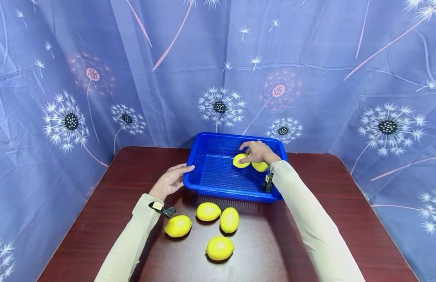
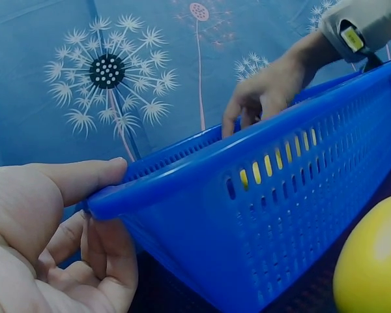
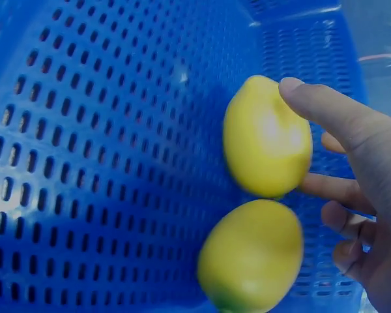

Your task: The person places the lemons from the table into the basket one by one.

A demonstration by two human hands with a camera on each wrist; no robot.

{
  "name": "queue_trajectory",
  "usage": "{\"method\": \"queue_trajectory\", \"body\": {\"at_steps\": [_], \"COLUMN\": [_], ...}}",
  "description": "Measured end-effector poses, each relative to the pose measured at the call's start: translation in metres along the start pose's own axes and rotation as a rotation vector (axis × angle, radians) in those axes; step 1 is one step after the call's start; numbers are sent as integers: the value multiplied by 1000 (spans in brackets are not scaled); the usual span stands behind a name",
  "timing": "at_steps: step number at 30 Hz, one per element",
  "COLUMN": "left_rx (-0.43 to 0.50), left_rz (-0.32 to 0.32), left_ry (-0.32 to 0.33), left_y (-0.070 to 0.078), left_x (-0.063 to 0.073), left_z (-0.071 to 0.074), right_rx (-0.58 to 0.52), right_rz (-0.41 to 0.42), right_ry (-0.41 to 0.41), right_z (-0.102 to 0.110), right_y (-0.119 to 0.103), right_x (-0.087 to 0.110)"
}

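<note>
A blue plastic basket [image 1: 218, 189] with slotted walls stands on the table. My left hand [image 1: 170, 180] grips its left end, the thumb on top of the rim and curled fingers beneath it, as the left wrist view shows. Inside the basket, my right hand [image 1: 257, 152] is spread loosely over one lemon [image 3: 264, 140]. Its thumb tip overlaps that lemon's edge, and one fingertip is right at the opposite side. A second lemon [image 3: 251, 257] lies beside the first on the basket floor, partly covered by the right hand in the head view.
Several lemons lie on the brown table [image 1: 147, 250] in front of the basket: one lemon [image 1: 178, 226] near the left wrist, another lemon [image 1: 219, 248] nearest me. A blue dandelion-print curtain [image 1: 175, 98] hangs behind the table and along both sides.
</note>
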State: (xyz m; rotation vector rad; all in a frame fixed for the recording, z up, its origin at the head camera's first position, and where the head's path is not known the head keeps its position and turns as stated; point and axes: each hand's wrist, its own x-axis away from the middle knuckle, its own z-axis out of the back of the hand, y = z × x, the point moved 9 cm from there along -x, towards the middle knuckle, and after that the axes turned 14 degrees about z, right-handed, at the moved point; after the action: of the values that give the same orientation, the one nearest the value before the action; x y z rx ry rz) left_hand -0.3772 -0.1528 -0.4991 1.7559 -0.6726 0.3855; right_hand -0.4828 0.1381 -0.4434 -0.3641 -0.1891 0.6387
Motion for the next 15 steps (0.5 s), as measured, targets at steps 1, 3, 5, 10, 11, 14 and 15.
{"method": "queue_trajectory", "body": {"at_steps": [1, 3, 5, 10, 11, 14, 15], "left_rx": [-4, -7, -12, -3, 1, -1, 2], "left_rz": [0, 3, 5, 4, 3, 3, 4], "left_ry": [0, 4, 7, 10, 10, 6, 6], "left_y": [0, 0, 0, 0, -1, -1, -1], "left_x": [0, 0, 0, -1, 0, 0, 1], "left_z": [0, -1, -1, 0, 1, 1, 1], "right_rx": [-2, 7, 22, 31, 28, 28, 27], "right_rz": [8, 27, 46, 85, 91, 100, 101], "right_ry": [12, 36, 63, 122, 136, 183, 204], "right_z": [4, 12, 21, 39, 41, 45, 46], "right_y": [-2, -7, -13, -33, -37, -49, -54], "right_x": [2, 7, 12, 31, 36, 52, 58]}}
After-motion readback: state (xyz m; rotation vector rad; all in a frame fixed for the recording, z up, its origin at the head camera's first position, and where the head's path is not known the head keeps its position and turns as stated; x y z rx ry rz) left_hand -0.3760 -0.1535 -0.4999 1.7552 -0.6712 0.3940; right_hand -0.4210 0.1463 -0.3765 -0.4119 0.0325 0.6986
